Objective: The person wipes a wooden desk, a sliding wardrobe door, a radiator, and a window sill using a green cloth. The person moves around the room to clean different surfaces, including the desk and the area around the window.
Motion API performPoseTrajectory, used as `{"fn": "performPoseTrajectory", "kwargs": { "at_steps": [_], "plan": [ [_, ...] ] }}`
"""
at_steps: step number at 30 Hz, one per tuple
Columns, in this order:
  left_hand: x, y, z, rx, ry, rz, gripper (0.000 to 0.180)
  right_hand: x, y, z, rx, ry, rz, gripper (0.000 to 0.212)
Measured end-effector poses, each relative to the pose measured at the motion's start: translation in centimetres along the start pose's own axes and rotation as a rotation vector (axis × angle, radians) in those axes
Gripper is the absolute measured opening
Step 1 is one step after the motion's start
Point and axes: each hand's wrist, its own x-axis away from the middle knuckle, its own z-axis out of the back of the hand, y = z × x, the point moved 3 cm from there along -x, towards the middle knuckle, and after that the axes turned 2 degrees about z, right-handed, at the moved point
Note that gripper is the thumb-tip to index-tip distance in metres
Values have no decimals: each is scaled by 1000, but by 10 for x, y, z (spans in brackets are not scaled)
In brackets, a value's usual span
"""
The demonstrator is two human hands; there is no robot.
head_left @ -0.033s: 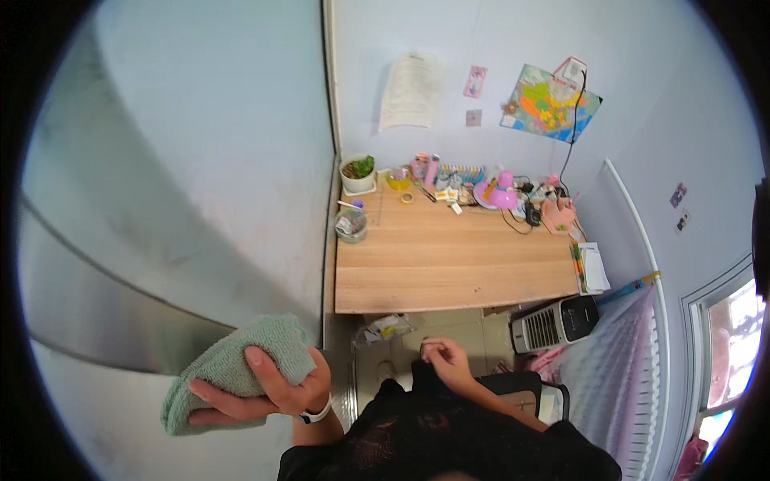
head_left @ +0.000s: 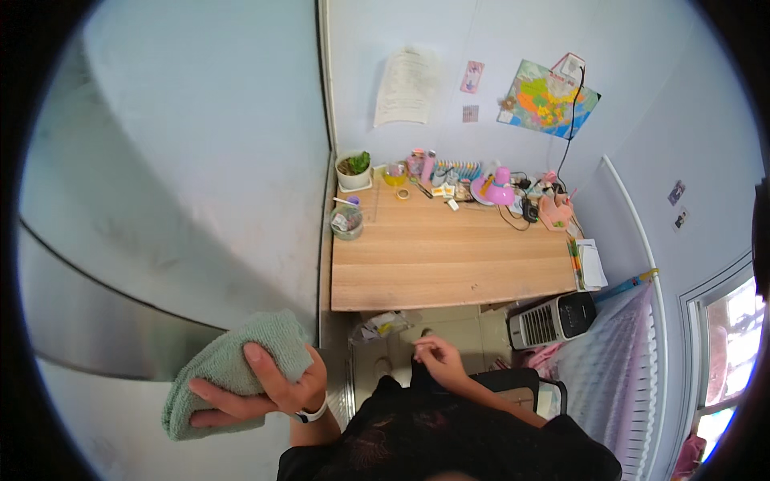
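Note:
My left hand [head_left: 277,389] grips a folded light green towel [head_left: 241,353], thumb and fingers spread across its near side. A band with a white face edge [head_left: 313,413] circles that wrist. The towel is in front of a tall, glossy, pale panel [head_left: 200,160] with a curved silver band [head_left: 120,321] across its lower part. Whether the towel touches the panel, I cannot tell. In front of my body my right hand [head_left: 439,361] hangs with its fingers curled in, and nothing shows in them. It is below the near edge of the wooden desk [head_left: 449,264].
Along the desk's back are a potted plant [head_left: 354,170], a glass jar [head_left: 347,223], a pink lamp [head_left: 499,188] and a pink holder [head_left: 555,212]. An air cooler [head_left: 552,321] stands right of the desk, near a chair [head_left: 513,389]. A plastic bag [head_left: 380,327] lies below the desk.
The view has shifted a little, so the desk and wall sit slightly further left and up. My left hand still grips the towel in nearly the same place.

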Motion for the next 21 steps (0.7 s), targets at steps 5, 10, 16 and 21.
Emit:
{"fn": "performPoseTrajectory", "kwargs": {
  "at_steps": [5, 10, 16, 21],
  "plan": [
    [41, 13, -12, -94, -223, -47, 37, -35, -29, -26, 113, -377, 26, 17],
    [111, 26, -39, 94, -738, 60, 47, -75, -39, -17, 224, -558, 90, 19],
    [265, 100, -103, 440, -1011, 191, 59, -102, -33, 39, 477, -652, 57, 19],
    [465, 159, -141, 497, -1634, 247, 70, -113, -10, 91, 594, -621, 75, 15]
  ]
}}
